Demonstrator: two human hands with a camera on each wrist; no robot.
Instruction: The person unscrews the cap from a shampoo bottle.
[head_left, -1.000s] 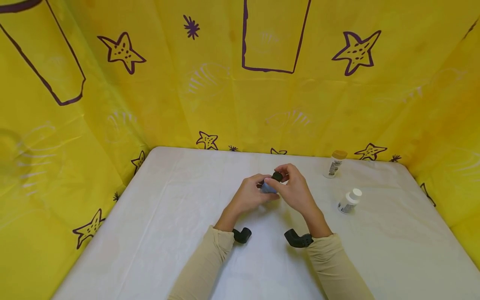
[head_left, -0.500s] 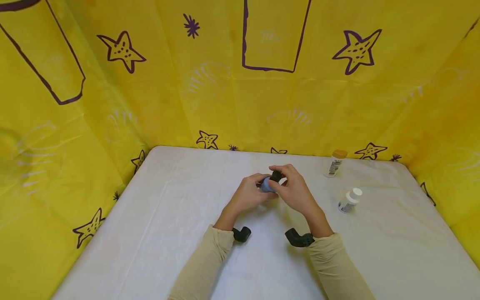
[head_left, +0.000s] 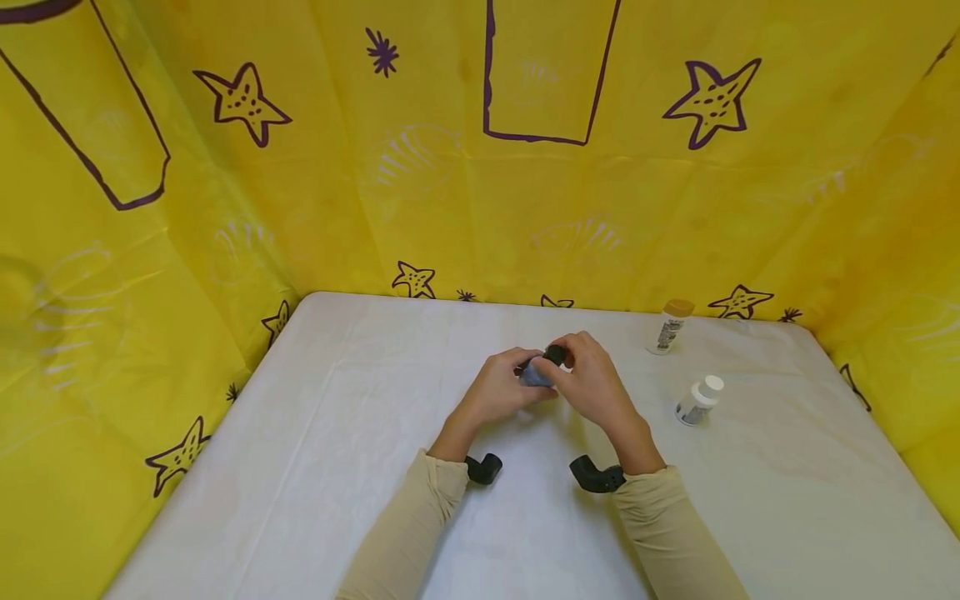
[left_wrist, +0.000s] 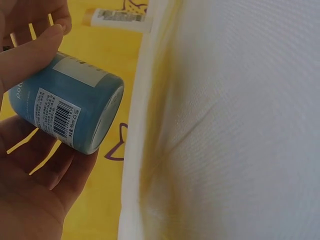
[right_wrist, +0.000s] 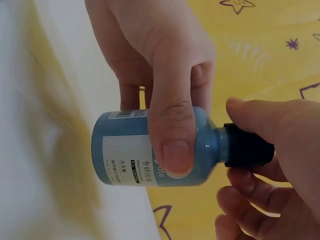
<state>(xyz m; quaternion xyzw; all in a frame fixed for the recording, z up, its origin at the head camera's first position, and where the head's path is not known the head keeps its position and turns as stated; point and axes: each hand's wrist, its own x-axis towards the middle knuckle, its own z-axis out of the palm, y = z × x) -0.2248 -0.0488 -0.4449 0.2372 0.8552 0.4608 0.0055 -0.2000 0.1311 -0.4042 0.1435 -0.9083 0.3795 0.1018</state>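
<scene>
Above the table, my left hand [head_left: 497, 388] grips a small blue bottle [right_wrist: 130, 150] round its body, the thumb lying across the front label. In the right wrist view the bottle lies tilted on its side, and its black cap [right_wrist: 246, 146] points right. My right hand [head_left: 591, 377] pinches that cap between thumb and fingers. The cap sits on the bottle's neck; whether it is loose I cannot tell. The left wrist view shows the bottle's base and a barcode label [left_wrist: 57, 117]. Fingers hide part of the bottle's body.
To the right on the white-covered table [head_left: 360, 400] stand a white-capped bottle [head_left: 699, 401] and, farther back, a bottle with an orange-yellow cap [head_left: 670, 327]. Yellow patterned curtains [head_left: 465, 208] hang behind the table and at its sides. Each wrist carries a black camera mount [head_left: 596, 475].
My right fingers reached farther over the cap half a second ago and are now drawn back and curled round it. The left hand keeps its grip on the bottle, nearly in place.
</scene>
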